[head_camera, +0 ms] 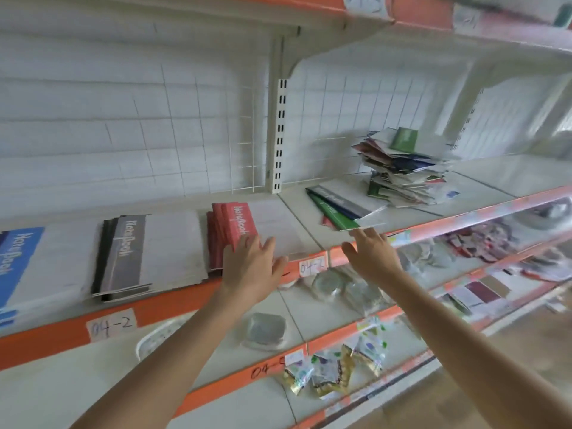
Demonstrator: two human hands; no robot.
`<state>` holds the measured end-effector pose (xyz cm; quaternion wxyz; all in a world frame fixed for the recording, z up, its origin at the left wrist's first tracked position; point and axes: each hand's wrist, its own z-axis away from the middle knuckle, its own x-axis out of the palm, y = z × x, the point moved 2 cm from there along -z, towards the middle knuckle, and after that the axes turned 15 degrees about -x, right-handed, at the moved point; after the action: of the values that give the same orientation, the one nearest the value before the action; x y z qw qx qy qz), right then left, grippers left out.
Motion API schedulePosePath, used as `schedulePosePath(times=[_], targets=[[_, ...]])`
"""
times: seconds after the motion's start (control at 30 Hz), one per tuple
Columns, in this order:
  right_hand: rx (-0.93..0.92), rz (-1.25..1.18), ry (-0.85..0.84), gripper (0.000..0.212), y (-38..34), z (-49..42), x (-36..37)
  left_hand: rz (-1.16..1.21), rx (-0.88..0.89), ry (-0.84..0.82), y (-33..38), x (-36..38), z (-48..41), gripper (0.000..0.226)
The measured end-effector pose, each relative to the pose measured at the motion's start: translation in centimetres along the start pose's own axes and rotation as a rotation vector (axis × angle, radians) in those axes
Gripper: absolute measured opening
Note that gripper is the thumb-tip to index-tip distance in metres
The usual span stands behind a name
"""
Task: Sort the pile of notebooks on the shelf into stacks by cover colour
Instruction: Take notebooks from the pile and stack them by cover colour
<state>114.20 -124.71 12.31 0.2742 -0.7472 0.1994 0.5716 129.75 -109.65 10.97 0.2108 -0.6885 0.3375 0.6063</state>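
Sorting on the shelf (495,178): a person's left hand (250,267) rests flat on the red stack (235,224). Left of the red stack lie a grey stack (130,252) and a blue stack (18,258). To its right are the spread right hand (371,252), fanned notebooks (337,209) and the mixed pile (402,168).

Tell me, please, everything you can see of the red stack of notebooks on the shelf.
The red stack holds several thin notebooks, slightly fanned, each with a red band printed "Notebook" in white beside a pale cover. It lies flat on the white shelf, right of the grey stack. The left hand rests, fingers straight, on its front edge.
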Motion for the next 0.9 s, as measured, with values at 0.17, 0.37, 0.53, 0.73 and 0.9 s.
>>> schedulePosePath(times=[0.17, 0.37, 0.53, 0.73, 0.9], targets=[[0.051, -0.014, -0.032, 0.041, 5.3, -0.3, 0.3, 0.035, 0.062, -0.019, 4.9, 1.0, -1.9, 0.066], [0.047, -0.013, -0.080, 0.041, 7.8, -4.6, 1.0, 0.018, 0.076, -0.046, 7.5, 2.1, -6.7, 0.045], [0.040, -0.010, -0.089, 0.040, 9.3, -9.8, 1.1, 0.025, 0.087, -0.033, 9.1, 2.3, -11.5, 0.046], [0.002, 0.004, -0.160, 0.033, 10.7, -15.2, 2.3, 0.025, 0.069, -0.009, 10.2, 2.1, -15.6, 0.046], [-0.120, 0.048, -0.269, 0.035, 12.0, -18.0, 3.9, -0.013, 0.032, -0.058, 11.3, 3.0, -16.9, 0.048]])
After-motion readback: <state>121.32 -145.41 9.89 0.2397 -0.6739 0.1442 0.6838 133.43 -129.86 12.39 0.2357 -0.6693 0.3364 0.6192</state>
